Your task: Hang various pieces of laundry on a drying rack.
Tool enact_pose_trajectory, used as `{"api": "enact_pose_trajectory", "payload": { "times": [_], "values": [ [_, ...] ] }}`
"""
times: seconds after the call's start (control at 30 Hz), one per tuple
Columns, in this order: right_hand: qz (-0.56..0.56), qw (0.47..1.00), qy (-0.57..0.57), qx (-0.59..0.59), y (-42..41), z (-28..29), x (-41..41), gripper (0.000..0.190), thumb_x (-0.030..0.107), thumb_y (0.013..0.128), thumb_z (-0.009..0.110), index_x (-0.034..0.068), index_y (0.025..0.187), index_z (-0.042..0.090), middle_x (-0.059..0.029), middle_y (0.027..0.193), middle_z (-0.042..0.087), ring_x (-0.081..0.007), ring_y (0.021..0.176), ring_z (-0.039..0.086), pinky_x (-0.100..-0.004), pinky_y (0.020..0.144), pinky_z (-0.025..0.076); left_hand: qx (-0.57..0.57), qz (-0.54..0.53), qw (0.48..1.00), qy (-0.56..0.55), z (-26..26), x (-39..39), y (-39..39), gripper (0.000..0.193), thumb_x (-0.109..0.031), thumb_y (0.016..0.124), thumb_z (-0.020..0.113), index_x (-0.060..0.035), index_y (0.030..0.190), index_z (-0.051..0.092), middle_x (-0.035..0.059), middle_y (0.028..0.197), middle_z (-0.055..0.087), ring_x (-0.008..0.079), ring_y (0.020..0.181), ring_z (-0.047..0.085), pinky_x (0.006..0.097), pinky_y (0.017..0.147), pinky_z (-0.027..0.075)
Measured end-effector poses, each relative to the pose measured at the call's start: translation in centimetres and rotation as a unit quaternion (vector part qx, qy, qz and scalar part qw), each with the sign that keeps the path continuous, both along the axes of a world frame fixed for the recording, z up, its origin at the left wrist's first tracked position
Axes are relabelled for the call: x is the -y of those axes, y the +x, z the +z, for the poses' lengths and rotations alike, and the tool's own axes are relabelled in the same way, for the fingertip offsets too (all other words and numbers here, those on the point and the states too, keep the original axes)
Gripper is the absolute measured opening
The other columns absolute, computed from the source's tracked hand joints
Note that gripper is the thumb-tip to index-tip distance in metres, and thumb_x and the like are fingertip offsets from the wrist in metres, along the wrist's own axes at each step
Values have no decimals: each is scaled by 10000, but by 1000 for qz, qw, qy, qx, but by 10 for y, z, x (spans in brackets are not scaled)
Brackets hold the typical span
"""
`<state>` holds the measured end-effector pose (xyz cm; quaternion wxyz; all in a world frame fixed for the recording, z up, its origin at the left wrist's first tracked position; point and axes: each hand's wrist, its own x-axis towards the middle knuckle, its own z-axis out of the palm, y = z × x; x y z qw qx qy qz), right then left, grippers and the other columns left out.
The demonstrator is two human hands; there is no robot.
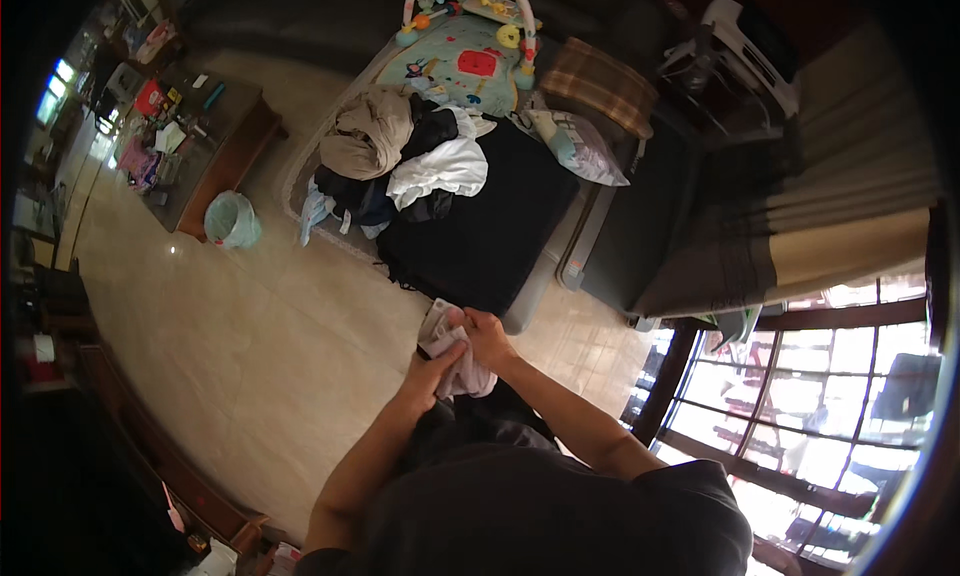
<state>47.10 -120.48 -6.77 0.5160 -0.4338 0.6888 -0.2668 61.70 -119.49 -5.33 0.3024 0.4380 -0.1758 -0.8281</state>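
A bunched pale pinkish-white cloth [469, 377] is held between both hands, close to my body. My left hand [431, 370] grips it from the left, and a dark thing shows at that hand's edge. My right hand [487, 340] pinches its upper right part. Beyond the hands lies a large black cloth [480, 238] spread over a low padded surface. On its left side are heaped a beige cloth [367, 133], a white cloth [442, 167], dark cloths and a light blue cloth [316, 208].
Behind the heap is a baby play mat [450, 51] with toy arches. A plastic bag of cloths [574, 145] and a plaid cushion [600, 81] lie beside a treadmill [637, 223]. To the left stand a lined waste bin [231, 220] and a wooden table [232, 137]. A barred window [795, 396] is at right.
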Motion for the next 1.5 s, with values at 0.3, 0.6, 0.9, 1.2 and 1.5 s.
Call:
{"api": "enact_pose_trajectory", "payload": {
  "times": [0.3, 0.6, 0.9, 1.2, 1.5],
  "values": [
    [209, 959, -126, -144, -57, 6, 90, 1025, 419, 581, 846, 193, 1431, 320, -172, 1478, 282, -433, 1247, 436, -476, 1002, 425, 76, 16, 992, 98, -74, 131, -63, 418, -259, 892, 628, -57, 1244, 526, 84, 1140, 611, 199, 1026, 620, 344, 818, 534],
    [-17, 938, -292, -185, -181, -91, 222, 637, 52, 578, 686, 95, 1204, 572, -128, 1138, 606, -342, 1011, 611, -405, 865, 521, 48, -201, 973, 101, -89, 256, -130, 733, -551, 901, 518, -123, 1445, 275, 188, 1403, 455, 278, 1393, 299, 498, 1126, 179],
    [-25, 820, -215, -530, -278, -174, 342, 887, 86, 620, 779, 218, 1414, 406, -141, 1422, 374, -383, 1264, 417, -495, 1007, 387, 343, 142, 923, -103, -123, 338, -98, 264, -155, 868, 677, -31, 1077, 574, 100, 967, 648, 170, 893, 632, 309, 789, 507],
    [-77, 875, -292, -378, -274, -165, 350, 406, 66, 767, 657, 33, 1164, 581, -180, 1208, 568, -373, 1120, 540, -455, 965, 417, 583, 172, 794, 5, -187, 551, 21, 564, -245, 741, 804, 62, 1125, 527, 151, 1062, 600, 258, 927, 599, 353, 829, 497],
    [-156, 981, -106, 38, -102, -163, 226, 212, 42, 841, 653, -5, 1048, 644, -113, 872, 688, -157, 713, 666, -263, 653, 526, 502, 123, 781, -350, -50, 625, 59, 147, -36, 653, 655, -9, 795, 630, 60, 761, 613, 168, 696, 550, 318, 632, 455]
  ]
}}
